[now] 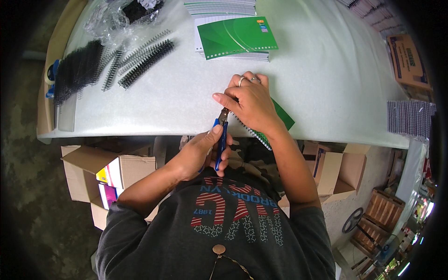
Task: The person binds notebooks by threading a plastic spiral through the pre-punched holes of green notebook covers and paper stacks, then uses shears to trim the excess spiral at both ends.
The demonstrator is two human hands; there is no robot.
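While the hands [199,148] [254,103] grip pliers [222,142] (left) and a green notebook [283,115] (right), an open carton [137,169] holds packages [109,193].

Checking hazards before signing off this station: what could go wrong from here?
- The left hand holds blue-handled pliers with their tips close to the right hand; a slip might nick its thumb.
- The green notebook has its coil-bound edge reaching past the table's near edge, so it could tip if the right hand lifts away.
- Loose black coils lie bunched together and may tangle.
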